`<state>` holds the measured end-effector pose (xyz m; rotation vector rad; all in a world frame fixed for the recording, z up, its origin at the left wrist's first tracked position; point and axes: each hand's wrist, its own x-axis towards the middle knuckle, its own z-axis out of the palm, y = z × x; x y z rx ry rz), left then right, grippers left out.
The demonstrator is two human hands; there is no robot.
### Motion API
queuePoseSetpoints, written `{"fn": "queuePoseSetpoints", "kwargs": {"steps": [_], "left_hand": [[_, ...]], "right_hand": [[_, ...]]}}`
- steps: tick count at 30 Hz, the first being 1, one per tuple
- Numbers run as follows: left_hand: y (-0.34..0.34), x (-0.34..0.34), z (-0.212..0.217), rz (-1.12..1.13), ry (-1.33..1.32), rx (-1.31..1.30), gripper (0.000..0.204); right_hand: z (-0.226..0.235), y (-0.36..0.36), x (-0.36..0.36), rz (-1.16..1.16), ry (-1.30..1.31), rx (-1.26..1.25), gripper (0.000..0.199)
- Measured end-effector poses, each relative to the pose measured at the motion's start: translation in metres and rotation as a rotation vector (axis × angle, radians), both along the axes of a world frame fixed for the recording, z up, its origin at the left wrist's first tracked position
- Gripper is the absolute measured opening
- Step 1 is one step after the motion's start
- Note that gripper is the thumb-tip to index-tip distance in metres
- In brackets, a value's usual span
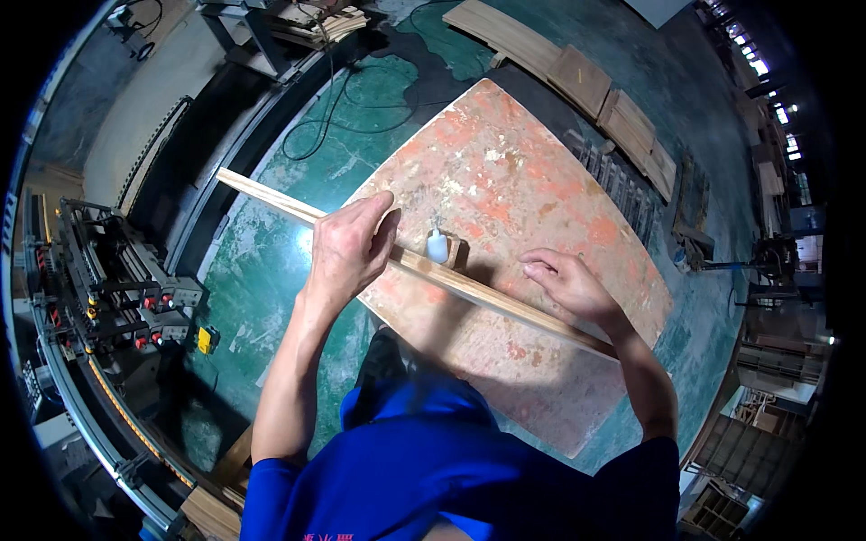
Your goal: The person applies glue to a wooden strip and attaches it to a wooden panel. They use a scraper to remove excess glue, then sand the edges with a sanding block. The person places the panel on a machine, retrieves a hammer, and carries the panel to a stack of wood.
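A long, narrow wooden strip [487, 296] slants across the near part of a worn tabletop [532, 198] stained orange and white. My left hand [350, 245] is closed around the strip, and its far left end sticks out past the table edge. Over the board, just beyond the strip's right part, hovers my right hand [570, 281] with its fingers curled together; whether anything small is in them is hidden. Between the hands, a small white squeeze bottle [437, 247] with a pointed nozzle stands beside a small wooden block [457, 253], right behind the strip.
Machinery with rails and red knobs [149, 307] stands at the left, with a yellow box [207, 340] near it. A dark cable [311, 135] loops over the green floor. Wooden boards [582, 81] lie in a row beyond the table, and stacked slats [622, 194] sit behind its right edge.
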<state>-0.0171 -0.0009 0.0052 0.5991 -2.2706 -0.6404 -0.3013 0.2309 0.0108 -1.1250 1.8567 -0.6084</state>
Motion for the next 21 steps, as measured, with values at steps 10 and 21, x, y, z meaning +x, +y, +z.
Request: {"fn": "queuePoseSetpoints", "kwargs": {"steps": [10,21], "left_hand": [[0.013,0.013,-0.005,0.041,-0.069,0.011,0.018],[0.007,0.018,0.001,-0.051,-0.11,0.075,0.012]], "right_hand": [[-0.159,-0.058,-0.016,0.511,0.304,-0.016,0.043],[-0.25,-0.084,-0.029,0.804,0.607,-0.26,0.022]]}}
